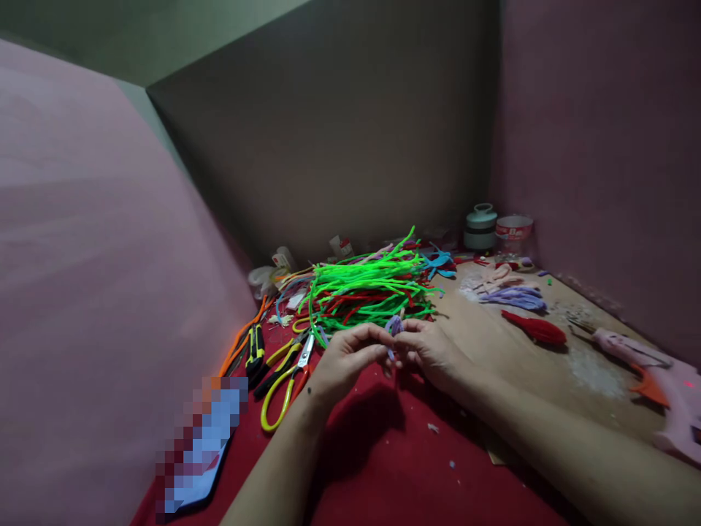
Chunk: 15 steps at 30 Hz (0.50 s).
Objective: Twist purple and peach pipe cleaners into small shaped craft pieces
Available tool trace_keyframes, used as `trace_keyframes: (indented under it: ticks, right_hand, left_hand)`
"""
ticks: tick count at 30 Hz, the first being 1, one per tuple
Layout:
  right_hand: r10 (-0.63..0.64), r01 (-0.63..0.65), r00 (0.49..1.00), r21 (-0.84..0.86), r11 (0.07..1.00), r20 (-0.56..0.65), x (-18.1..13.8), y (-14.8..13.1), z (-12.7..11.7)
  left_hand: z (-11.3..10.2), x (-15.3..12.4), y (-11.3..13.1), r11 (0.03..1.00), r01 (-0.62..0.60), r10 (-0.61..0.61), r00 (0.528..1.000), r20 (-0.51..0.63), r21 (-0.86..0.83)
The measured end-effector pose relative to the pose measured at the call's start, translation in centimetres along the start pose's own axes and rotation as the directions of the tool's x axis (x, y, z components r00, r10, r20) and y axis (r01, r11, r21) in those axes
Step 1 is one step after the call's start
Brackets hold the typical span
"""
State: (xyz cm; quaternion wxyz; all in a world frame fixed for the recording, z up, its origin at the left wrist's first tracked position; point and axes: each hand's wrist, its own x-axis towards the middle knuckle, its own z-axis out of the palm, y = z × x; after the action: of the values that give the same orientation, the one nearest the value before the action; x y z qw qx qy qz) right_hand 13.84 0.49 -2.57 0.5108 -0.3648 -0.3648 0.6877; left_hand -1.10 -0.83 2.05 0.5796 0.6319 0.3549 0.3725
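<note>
Between my two hands is a small piece of purple pipe cleaner [393,326], looped at the top. My left hand [355,358] pinches it from the left with thumb and forefinger. From the right, the fingers of my right hand [430,351] close on the same piece, and the fingertips of both hands nearly meet. Just beyond them lies a big heap of green pipe cleaners [366,281] with red ones mixed in. Scissors [290,383] with yellow and red handles rest beside my left wrist.
At left are a yellow-black utility knife [255,349], pliers [279,365] and a phone [202,453]. On the brown board [465,314] lie purple pipe cleaners [515,297] and a red bundle [534,328]. A pink glue gun [651,365] sits far right. Behind stand a lidded jar [480,228] and a cup [515,237].
</note>
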Motion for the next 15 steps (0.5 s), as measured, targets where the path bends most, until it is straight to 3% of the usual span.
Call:
trace_keyframes:
  ticks: [3,5,9,12,15]
  right_hand:
    - [0.002,-0.002,1.0,-0.064,0.998,-0.009,-0.13,-0.15,0.03]
    - [-0.004,0.005,1.0,-0.105,0.994,0.005,-0.38,-0.36,0.19]
    - [-0.012,0.016,1.0,-0.157,0.987,0.028,-0.8,-0.78,0.6]
    - [0.018,-0.01,0.999,-0.158,0.987,0.048,-0.76,-0.76,0.71]
    - [0.028,-0.02,0.998,-0.146,0.989,0.05,-0.53,-0.5,0.59]
  left_hand:
    - [-0.11,0.23,-0.21,1.0,0.013,-0.014,0.995,-0.099,-0.015]
    - [0.04,0.29,-0.21,0.998,0.028,-0.019,0.989,-0.144,0.062]
    - [0.39,0.26,-0.41,0.887,0.019,0.121,0.955,-0.272,0.462]
    - [0.41,0.29,-0.82,0.715,-0.034,0.279,0.93,-0.241,0.698]
    - [0.41,0.31,-1.04,0.613,-0.137,0.395,0.906,-0.152,0.778]
